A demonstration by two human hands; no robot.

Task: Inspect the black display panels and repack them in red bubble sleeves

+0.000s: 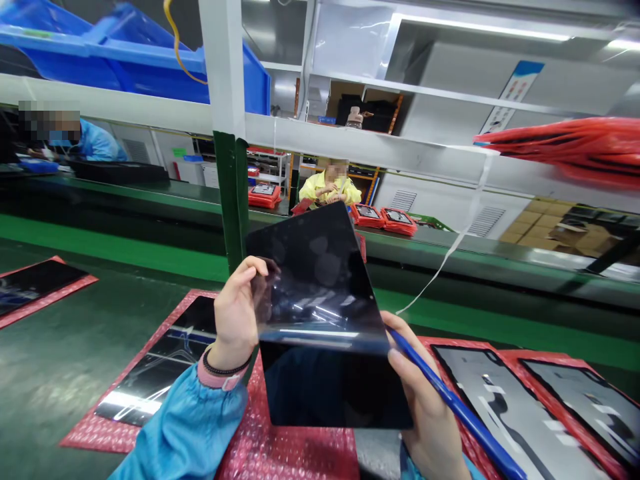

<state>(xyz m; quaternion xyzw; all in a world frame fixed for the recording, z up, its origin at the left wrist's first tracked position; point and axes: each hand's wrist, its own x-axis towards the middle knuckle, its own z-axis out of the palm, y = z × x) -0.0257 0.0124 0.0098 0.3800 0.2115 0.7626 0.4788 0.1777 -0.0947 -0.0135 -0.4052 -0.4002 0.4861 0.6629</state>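
I hold a black glossy tablet (325,333) tilted up in front of me. My left hand (237,313) grips its left edge, thumb on the glass. A dark transparent film (305,267) is lifted off the upper part of the screen. My right hand (425,407) supports the tablet's right edge and also holds a blue pen-like stick (460,407) that points down to the right. Both sleeves are light blue.
Red bubble-wrap sheets (280,447) with more black tablets (160,367) lie on the green bench, left and right (510,407). A green conveyor (450,253) runs behind, with red-wrapped tablets on it. A white-green post (230,180) stands ahead. Two other people work across the line.
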